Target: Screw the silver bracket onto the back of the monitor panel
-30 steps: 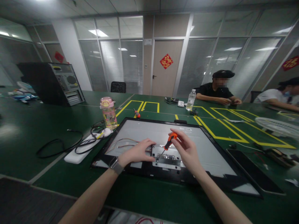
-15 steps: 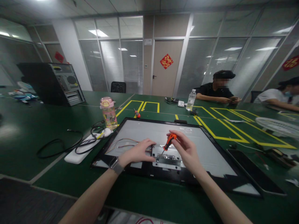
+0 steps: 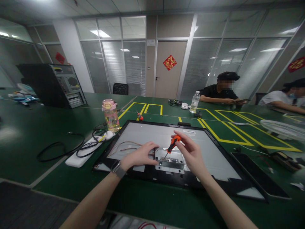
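In the head view, my right hand (image 3: 190,153) grips an orange and black screwdriver (image 3: 173,144) by its handle. The shaft slants down to the left, and its tip meets the left part of a silver metal bracket (image 3: 177,170). My left hand (image 3: 140,155) spans the bracket's left side, thumb at the near corner and fingers at the far corner, holding it. Underneath lies a flat display panel (image 3: 150,130) with a grey back and black frame. Thin wires (image 3: 125,143) run across the panel beside my left hand.
Left of the panel are a white power strip (image 3: 82,154), black cables and a pink-lidded bottle (image 3: 110,116). A red screwdriver (image 3: 140,116) lies beyond. A black slab (image 3: 259,175) is at right. A computer case (image 3: 52,86) and clear bottle (image 3: 195,102) stand farther back; two people sit at right.
My right hand's fingers have shifted slightly around the screwdriver handle, while its tip remains at the bracket. My left hand stays put. The hands of the person across the table have moved a little.
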`<state>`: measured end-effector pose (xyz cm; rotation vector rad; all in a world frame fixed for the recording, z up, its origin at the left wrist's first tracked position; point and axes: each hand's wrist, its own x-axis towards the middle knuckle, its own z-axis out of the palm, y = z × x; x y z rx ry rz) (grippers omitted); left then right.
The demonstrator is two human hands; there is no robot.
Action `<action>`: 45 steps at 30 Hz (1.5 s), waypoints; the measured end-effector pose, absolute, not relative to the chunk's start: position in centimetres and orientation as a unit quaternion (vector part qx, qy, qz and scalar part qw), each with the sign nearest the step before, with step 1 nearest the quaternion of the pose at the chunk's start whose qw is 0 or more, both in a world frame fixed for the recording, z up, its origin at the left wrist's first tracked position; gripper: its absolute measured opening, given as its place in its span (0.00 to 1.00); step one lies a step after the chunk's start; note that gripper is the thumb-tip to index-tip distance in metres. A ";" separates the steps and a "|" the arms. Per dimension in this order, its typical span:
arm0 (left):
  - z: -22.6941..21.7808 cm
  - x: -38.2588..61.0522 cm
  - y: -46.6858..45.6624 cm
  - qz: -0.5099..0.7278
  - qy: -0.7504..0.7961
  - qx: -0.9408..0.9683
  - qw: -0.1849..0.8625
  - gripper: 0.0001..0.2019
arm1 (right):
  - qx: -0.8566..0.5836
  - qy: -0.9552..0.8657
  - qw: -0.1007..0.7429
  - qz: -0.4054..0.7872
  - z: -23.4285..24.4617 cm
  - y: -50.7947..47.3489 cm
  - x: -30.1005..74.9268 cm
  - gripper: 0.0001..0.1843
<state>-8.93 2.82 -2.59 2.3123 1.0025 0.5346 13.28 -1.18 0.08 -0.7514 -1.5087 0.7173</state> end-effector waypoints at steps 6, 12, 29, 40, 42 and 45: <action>-2.7 -8.9 2.8 0.200 0.377 0.858 0.285 0.32 | -0.318 -0.665 0.592 0.326 0.2 -1.5 13.3 0.18; -2.4 -8.9 2.7 0.196 0.375 0.860 0.284 0.32 | -0.314 -0.683 0.570 0.332 0.4 -1.6 13.5 0.19; -2.8 -9.0 2.9 0.204 0.371 0.863 0.277 0.32 | -0.317 -0.736 0.555 0.222 -0.2 -1.5 13.6 0.20; -2.5 -8.8 2.7 0.202 0.373 0.858 0.291 0.30 | -0.353 -0.715 0.587 0.142 0.0 -1.3 13.3 0.09; -2.5 -8.8 2.8 0.201 0.371 0.859 0.288 0.30 | -0.349 -0.714 0.589 0.150 0.0 -1.4 13.4 0.08; -2.5 -8.8 2.8 0.199 0.375 0.859 0.286 0.31 | -0.351 -0.710 0.583 0.180 0.1 -1.5 13.4 0.10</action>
